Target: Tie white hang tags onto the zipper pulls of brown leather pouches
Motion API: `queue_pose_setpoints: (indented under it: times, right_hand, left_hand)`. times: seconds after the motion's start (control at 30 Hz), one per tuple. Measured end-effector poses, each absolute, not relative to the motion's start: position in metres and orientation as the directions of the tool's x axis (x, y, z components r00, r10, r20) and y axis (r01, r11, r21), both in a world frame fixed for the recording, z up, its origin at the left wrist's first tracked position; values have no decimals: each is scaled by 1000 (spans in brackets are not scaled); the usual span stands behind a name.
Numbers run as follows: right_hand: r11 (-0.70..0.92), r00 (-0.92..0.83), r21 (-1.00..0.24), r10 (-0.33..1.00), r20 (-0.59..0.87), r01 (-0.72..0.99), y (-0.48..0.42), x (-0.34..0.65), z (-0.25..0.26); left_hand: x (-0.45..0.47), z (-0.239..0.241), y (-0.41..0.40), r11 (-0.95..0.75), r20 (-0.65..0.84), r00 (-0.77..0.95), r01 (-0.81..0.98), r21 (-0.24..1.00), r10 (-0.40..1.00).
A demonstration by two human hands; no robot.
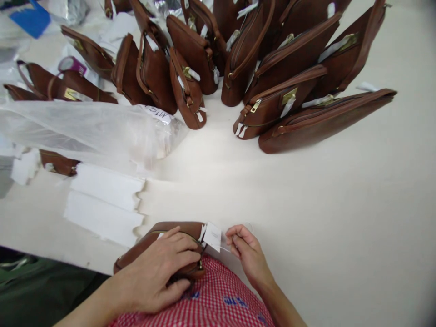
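Note:
A brown leather bag (185, 225) with a zipper lies at the table's near edge, against the red checked cloth. My left hand (165, 261) rests across it, fingers over the zipped top and thumb on the near side, gripping it. At the bag's right end hangs a white tag (213, 236) with small print too faint to read. To the right of that tag, my right hand (245, 247) is closed in a pinch on a thin white string, which runs toward the tag. White wrapping shows at the bag's end.
Several similar brown bags (289, 129) stand upright across the back, with white wraps on their metal parts. A clear plastic bag (85, 129) lies at left. Stacked white cut sheets (102, 204) sit nearer. A roll of purple tape (72, 66) is among the bags.

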State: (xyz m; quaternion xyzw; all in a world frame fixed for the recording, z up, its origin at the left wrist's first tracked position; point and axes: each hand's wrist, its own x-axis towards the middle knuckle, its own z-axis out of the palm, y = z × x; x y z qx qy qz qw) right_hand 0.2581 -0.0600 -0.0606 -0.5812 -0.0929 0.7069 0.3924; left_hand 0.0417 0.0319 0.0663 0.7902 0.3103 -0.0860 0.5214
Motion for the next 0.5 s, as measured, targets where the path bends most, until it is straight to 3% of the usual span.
queue_pose_setpoints:
  times: [0.13,0.23,0.33,0.43,0.5]
  right_hand:
    - [-650,-5,-569,661,-750,-503,-62,259,-73]
    - [-629,-32,-532,663,-748,-567,-64,254,-74]
    - [-592,-14,-511,662,-750,-624,-63,251,-71]
    - [-560,25,-545,682,-731,-624,-60,255,-69]
    - [-557,42,-602,714,-699,-572,-57,259,-67]
  left_hand:
    - [55,51,61,-174,-536,782,604,778,319]
    - [77,21,71,-300,-566,767,640,708,302]
    - [97,-10,66,-464,-586,786,600,651,195]
    - [107,-30,61,-483,-600,796,557,676,78]
    - [107,-35,63,-465,-597,799,558,687,76]
